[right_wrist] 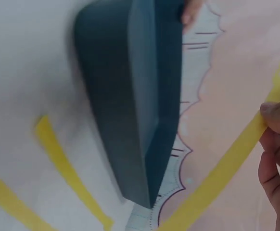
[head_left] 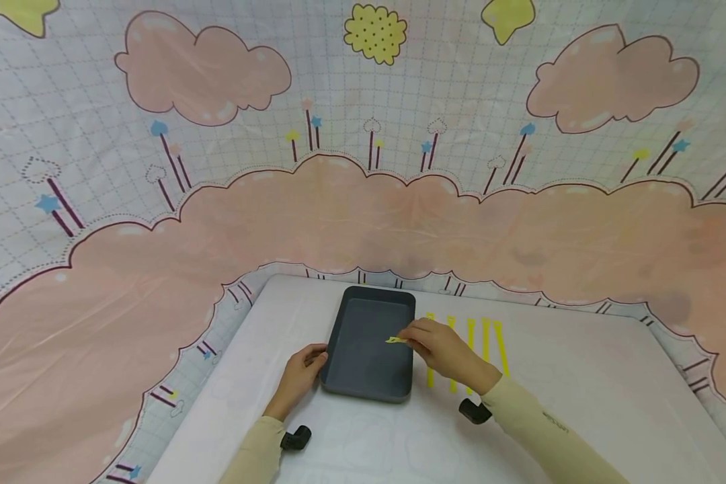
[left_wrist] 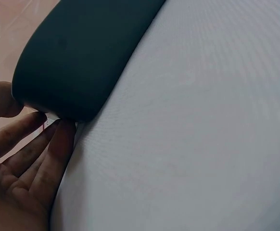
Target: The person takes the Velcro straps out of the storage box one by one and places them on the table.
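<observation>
A dark grey rectangular tray [head_left: 369,349] lies on the white table. At its left long side, my left hand [head_left: 302,370] holds the rim; in the left wrist view the thumb is at the rim and the fingertips [left_wrist: 65,130] touch the outer wall. Over the tray's right side, my right hand [head_left: 444,346] pinches a flat yellow strip [head_left: 395,340] near one end, between thumb and fingers. The right wrist view shows this strip [right_wrist: 217,173] hanging at a slant, with a small cutout at its upper end.
Several more yellow strips [head_left: 470,336] lie side by side on the table, right of the tray and partly hidden by my right hand and forearm. A patterned cloth [head_left: 435,222] with clouds rises behind the white table [head_left: 587,376]. Black wrist cameras [head_left: 296,438] sit at both wrists.
</observation>
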Action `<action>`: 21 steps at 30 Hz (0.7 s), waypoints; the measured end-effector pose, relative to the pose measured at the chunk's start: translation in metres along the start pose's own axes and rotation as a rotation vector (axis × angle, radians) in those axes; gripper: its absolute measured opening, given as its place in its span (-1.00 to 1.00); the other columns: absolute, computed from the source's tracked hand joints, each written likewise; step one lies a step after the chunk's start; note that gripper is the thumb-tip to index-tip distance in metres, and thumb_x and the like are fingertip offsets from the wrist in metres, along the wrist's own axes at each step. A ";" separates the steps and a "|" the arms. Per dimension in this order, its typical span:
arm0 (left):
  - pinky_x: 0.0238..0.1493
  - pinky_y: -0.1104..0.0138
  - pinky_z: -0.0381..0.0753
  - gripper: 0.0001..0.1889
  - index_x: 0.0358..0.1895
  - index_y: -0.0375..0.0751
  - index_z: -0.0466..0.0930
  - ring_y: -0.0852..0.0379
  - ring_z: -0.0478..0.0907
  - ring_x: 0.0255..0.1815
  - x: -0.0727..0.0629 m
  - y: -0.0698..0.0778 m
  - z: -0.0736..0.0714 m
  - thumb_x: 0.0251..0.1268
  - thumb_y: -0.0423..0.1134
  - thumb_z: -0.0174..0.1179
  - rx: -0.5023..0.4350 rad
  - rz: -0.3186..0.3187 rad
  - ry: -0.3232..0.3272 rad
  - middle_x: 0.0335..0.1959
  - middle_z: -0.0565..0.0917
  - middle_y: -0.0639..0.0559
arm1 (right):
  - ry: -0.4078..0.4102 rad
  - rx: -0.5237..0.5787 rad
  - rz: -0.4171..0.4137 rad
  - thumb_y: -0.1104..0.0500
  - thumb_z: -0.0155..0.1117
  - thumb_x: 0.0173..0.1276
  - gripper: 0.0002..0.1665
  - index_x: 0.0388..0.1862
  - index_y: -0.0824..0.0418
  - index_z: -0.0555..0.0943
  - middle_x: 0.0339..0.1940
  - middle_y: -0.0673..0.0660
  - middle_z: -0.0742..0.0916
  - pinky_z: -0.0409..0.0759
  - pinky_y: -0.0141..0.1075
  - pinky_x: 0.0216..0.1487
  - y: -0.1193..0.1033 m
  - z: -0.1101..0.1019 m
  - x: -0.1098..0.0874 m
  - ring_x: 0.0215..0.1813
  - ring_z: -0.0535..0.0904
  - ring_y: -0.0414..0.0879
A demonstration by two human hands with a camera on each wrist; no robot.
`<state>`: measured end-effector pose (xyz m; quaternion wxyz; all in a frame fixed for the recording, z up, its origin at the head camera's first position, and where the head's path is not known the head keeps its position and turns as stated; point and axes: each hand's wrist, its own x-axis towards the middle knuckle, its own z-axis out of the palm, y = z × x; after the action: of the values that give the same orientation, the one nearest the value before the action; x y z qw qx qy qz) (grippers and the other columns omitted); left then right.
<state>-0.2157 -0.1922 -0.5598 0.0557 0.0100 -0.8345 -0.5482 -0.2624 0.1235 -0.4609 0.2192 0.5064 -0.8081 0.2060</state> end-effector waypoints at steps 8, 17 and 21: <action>0.15 0.07 0.59 -0.68 0.16 -0.26 0.59 -0.15 0.59 0.17 -0.002 0.003 0.000 0.44 -0.23 0.13 0.012 -0.009 0.012 0.08 0.67 -0.20 | 0.122 0.215 0.116 0.37 0.43 0.17 -0.77 -0.20 0.17 0.67 -0.34 -0.06 0.69 0.57 -0.45 -0.36 0.001 -0.008 -0.002 -0.36 0.54 -0.31; 0.19 0.03 0.56 -0.67 0.17 -0.26 0.58 -0.15 0.58 0.18 -0.002 0.004 0.001 0.44 -0.22 0.13 0.004 -0.007 0.008 0.09 0.67 -0.20 | 0.169 0.325 0.304 0.32 0.32 0.31 -0.84 -0.15 0.13 0.66 -0.47 -0.06 0.68 0.51 -0.45 -0.49 0.000 -0.017 -0.007 -0.51 0.49 -0.35; 0.15 0.08 0.60 -0.69 0.14 -0.27 0.60 -0.16 0.60 0.15 0.001 0.004 0.001 0.44 -0.23 0.13 0.028 0.010 0.013 0.05 0.68 -0.20 | 0.216 0.386 0.389 0.33 0.26 0.36 -0.87 -0.14 0.20 0.63 -0.48 0.03 0.68 0.54 -0.42 -0.52 0.003 -0.019 -0.011 -0.58 0.51 -0.23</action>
<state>-0.2166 -0.1898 -0.5567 0.0638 0.0103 -0.8416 -0.5363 -0.2583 0.1431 -0.4516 0.1600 0.3493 -0.8078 0.4470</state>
